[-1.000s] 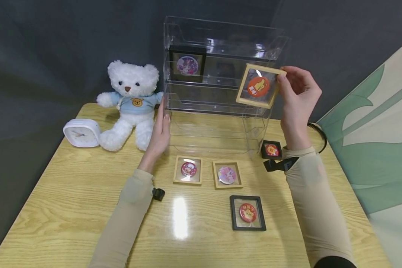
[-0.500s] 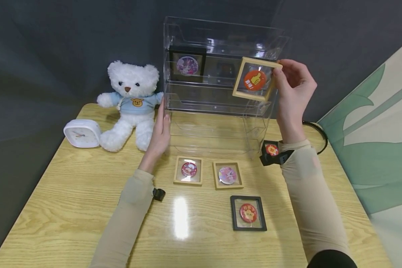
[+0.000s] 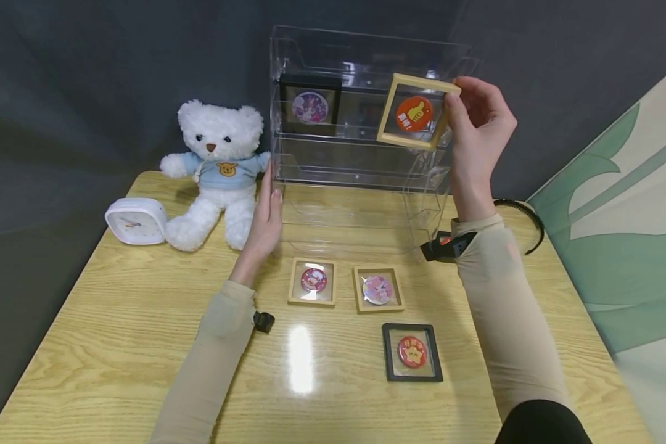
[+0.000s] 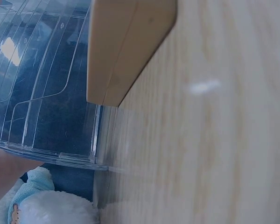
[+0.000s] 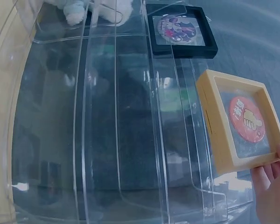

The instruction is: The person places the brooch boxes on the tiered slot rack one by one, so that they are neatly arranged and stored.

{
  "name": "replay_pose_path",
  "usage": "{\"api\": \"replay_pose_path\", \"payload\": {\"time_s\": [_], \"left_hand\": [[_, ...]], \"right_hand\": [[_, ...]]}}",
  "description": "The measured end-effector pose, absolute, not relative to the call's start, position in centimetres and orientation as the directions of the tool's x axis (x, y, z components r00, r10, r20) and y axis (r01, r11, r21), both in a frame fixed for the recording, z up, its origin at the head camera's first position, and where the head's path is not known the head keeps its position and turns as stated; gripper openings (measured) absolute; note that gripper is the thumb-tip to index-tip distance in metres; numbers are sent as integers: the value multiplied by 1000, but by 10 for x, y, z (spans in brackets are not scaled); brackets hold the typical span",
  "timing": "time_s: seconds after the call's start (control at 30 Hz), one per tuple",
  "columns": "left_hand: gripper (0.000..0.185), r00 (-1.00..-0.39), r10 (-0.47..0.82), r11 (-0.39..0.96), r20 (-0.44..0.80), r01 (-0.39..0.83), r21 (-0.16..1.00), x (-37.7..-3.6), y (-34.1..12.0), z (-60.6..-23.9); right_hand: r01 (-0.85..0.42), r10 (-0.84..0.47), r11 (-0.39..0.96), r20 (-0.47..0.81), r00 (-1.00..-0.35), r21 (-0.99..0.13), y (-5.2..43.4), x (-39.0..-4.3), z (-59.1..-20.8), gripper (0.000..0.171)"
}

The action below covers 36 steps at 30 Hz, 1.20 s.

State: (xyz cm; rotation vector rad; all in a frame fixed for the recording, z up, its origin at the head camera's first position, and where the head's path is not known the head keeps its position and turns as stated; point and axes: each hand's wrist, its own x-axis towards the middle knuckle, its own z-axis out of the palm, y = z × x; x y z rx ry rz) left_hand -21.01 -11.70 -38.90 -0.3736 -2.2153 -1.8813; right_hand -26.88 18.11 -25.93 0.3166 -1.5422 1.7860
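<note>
My right hand (image 3: 474, 126) pinches a tan wooden frame (image 3: 416, 112) (image 5: 238, 123) with an orange thumbs-up badge, held up in front of the top shelf of the clear acrylic display rack (image 3: 366, 55) (image 5: 116, 116). A black frame (image 3: 309, 105) (image 5: 179, 29) with a purple badge stands on that shelf at the left. My left hand (image 3: 265, 213) rests with straight fingers against the rack's lower left side. In the left wrist view the rack's wall (image 4: 46, 84) and a tan frame's corner (image 4: 126, 46) fill the picture; the hand shows only as a sliver.
On the wooden table (image 3: 116, 345) lie two tan badge frames (image 3: 312, 281), (image 3: 377, 288) and a black one (image 3: 412, 351). A white teddy bear (image 3: 216, 169) and a white clock (image 3: 135, 220) sit at the left. A black cable (image 3: 524, 216) loops behind the right arm.
My right hand has lifted the tan thumbs-up frame up and a little leftward, from mid-rack height to the top shelf. The left hand has stayed against the rack.
</note>
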Motion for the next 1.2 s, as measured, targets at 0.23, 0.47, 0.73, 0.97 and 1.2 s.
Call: {"api": "replay_pose_path", "payload": {"time_s": [0.23,0.47,0.73,0.97,1.2], "left_hand": [[58,-943,51,156,328,332,930,-210,-117,-389],[58,-944,53,162,326,330,930,-209,-118,-388],[59,-941,45,165,334,337,927,-229,-121,-415],[60,-931,34,172,363,363,916,-234,-121,-427],[59,-928,35,174,372,372,912,-234,-121,-428]], "right_hand": [[-717,340,34,683,-647,-696,163,-267,-249,13],[-699,374,-36,639,-672,-714,157,-278,-249,15],[-707,356,36,670,-651,-706,160,-298,-254,13],[-670,352,13,630,-692,-743,155,-305,-257,15],[-637,330,12,604,-726,-771,151,-308,-261,14]]}}
